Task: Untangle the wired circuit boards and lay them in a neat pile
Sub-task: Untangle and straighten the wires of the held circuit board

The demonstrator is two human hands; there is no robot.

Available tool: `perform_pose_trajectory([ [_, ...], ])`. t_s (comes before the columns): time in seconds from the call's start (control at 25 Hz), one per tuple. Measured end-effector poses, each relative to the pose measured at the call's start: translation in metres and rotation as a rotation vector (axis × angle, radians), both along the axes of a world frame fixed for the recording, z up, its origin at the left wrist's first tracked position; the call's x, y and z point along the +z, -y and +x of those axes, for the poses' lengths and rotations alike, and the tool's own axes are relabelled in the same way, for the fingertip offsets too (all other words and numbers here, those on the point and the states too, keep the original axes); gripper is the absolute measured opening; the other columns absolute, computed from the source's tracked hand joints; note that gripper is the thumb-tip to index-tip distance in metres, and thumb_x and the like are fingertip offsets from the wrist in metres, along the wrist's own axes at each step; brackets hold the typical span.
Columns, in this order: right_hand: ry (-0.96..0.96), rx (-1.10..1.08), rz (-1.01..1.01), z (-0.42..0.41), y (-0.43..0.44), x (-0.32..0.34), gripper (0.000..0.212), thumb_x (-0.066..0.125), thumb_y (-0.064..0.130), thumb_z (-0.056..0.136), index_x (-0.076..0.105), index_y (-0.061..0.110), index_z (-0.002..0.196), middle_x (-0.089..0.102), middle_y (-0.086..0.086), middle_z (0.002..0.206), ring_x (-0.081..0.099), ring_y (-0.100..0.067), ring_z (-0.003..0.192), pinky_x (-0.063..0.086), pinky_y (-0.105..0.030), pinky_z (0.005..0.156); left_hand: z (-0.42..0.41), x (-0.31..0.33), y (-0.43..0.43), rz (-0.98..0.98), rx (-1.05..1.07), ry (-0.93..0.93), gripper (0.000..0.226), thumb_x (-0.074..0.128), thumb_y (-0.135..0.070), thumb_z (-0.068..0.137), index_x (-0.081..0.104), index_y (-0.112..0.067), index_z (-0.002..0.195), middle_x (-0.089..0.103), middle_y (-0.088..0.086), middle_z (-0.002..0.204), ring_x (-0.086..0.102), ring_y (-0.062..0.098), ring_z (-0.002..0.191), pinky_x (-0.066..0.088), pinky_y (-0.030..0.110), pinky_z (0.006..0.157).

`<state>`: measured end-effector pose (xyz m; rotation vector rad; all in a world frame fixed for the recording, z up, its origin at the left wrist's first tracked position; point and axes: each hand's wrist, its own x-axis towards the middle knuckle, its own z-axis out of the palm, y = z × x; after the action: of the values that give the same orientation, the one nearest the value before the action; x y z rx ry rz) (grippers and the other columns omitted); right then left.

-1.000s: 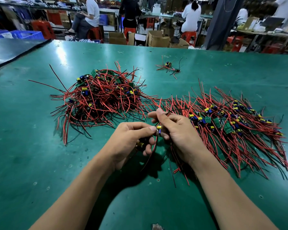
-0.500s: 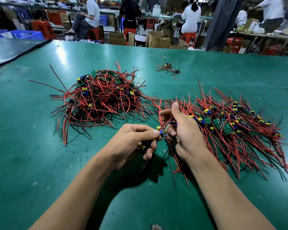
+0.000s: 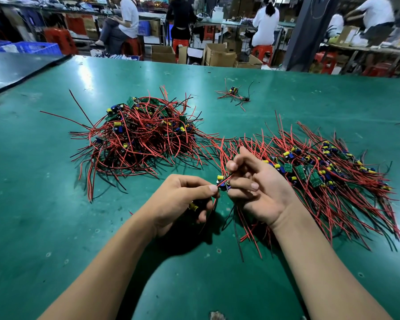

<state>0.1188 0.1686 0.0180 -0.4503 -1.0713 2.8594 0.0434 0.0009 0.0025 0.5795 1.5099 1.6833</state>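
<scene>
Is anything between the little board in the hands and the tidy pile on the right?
Nothing visible does. The left hand and right hand pinch the board just beside the tidy pile; only that right hand lies between.

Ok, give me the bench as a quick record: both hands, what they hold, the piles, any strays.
left hand: pinches a red wire of the wired board
right hand: fingers curled round the same board's wires
wired board: between both hands, above the table
tangled heap: left, wires crossing every way
neat pile: right, wires roughly parallel
stray boards: far centre, apart from both piles
</scene>
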Motion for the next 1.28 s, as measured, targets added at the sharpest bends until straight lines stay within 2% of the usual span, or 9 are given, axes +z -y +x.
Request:
perform_pose_trajectory([
  [0.2,0.05,-0.192,0.257,-0.006,0.01,-0.007,0.034,0.063,0.047,0.084,0.076,0.016,0.082,0.066,0.003,0.077,0.031,-0.001,0.037,0.024,-0.013,0.035,-0.001,0.0,0.0,-0.005,0.052,0.017,0.014,0.067,-0.013,0.087,0.071,-0.001,0.081,0.059,0.01,0.059,0.049,0.016,0.04,0.04,0.02,0.04],
  [0.4,0.038,-0.255,0.13,-0.008,0.015,-0.002,0.048,0.054,0.045,0.097,0.071,0.018,0.062,0.059,0.002,0.065,0.033,-0.002,0.034,0.026,-0.014,0.033,0.003,-0.001,-0.002,0.025,-0.002,0.066,0.015,0.071,-0.019,0.08,0.073,-0.004,0.078,0.06,0.01,0.061,0.052,0.017,0.043,0.042,0.022,0.04],
  [0.64,0.027,-0.122,-0.042,-0.004,0.004,0.002,0.043,0.05,0.039,0.098,0.056,0.014,0.064,0.052,0.0,0.061,0.033,-0.003,0.029,0.02,-0.014,0.035,0.0,-0.001,-0.001,0.018,-0.027,0.041,0.016,0.072,-0.02,0.077,0.074,-0.005,0.077,0.06,0.01,0.061,0.052,0.017,0.043,0.042,0.021,0.042],
  [0.72,0.044,-0.132,0.045,-0.004,0.004,-0.001,0.04,0.054,0.04,0.097,0.06,0.014,0.067,0.056,0.0,0.063,0.033,-0.002,0.031,0.023,-0.013,0.034,0.001,-0.001,0.0,0.003,-0.035,0.033,0.017,0.072,-0.02,0.077,0.073,-0.003,0.078,0.06,0.011,0.061,0.052,0.018,0.043,0.042,0.022,0.042],
  [0.8,0.053,-0.197,0.239,-0.005,0.009,-0.004,0.033,0.06,0.041,0.091,0.069,0.012,0.077,0.063,0.0,0.069,0.038,-0.003,0.038,0.031,-0.014,0.036,0.002,-0.002,0.0,0.002,-0.016,0.043,0.017,0.071,-0.018,0.08,0.071,-0.001,0.079,0.06,0.012,0.061,0.051,0.018,0.042,0.042,0.022,0.041],
  [0.92,-0.045,-0.244,0.347,-0.008,0.014,-0.009,0.027,0.068,0.032,0.081,0.073,0.009,0.092,0.068,0.0,0.077,0.049,-0.004,0.05,0.042,-0.015,0.044,-0.001,-0.003,-0.002,0.015,0.04,0.078,0.015,0.066,-0.013,0.087,0.068,-0.001,0.078,0.06,0.011,0.06,0.051,0.018,0.04,0.041,0.021,0.039],
  [1.04,-0.075,-0.196,0.441,-0.008,0.014,-0.013,0.022,0.073,0.022,0.076,0.076,0.01,0.095,0.068,0.0,0.082,0.049,-0.004,0.05,0.039,-0.015,0.045,0.0,-0.002,-0.002,0.019,0.032,0.09,0.015,0.067,-0.017,0.083,0.068,-0.003,0.077,0.059,0.01,0.059,0.052,0.018,0.04,0.041,0.021,0.039],
  [1.16,-0.052,-0.099,0.544,-0.007,0.015,-0.017,0.022,0.074,0.03,0.076,0.08,0.016,0.092,0.068,0.004,0.085,0.046,-0.004,0.049,0.035,-0.017,0.049,0.001,0.001,-0.003,0.041,0.003,0.088,0.014,0.069,-0.021,0.077,0.071,-0.009,0.072,0.058,0.009,0.058,0.052,0.017,0.039,0.041,0.021,0.039],
  [1.28,-0.086,-0.156,0.587,-0.009,0.016,-0.019,0.021,0.074,0.033,0.077,0.08,0.015,0.087,0.068,0.004,0.08,0.042,-0.005,0.046,0.032,-0.021,0.052,-0.001,0.003,-0.001,0.059,-0.022,0.109,0.014,0.067,-0.02,0.077,0.071,-0.009,0.069,0.055,0.008,0.055,0.05,0.017,0.037,0.04,0.02,0.037],
])
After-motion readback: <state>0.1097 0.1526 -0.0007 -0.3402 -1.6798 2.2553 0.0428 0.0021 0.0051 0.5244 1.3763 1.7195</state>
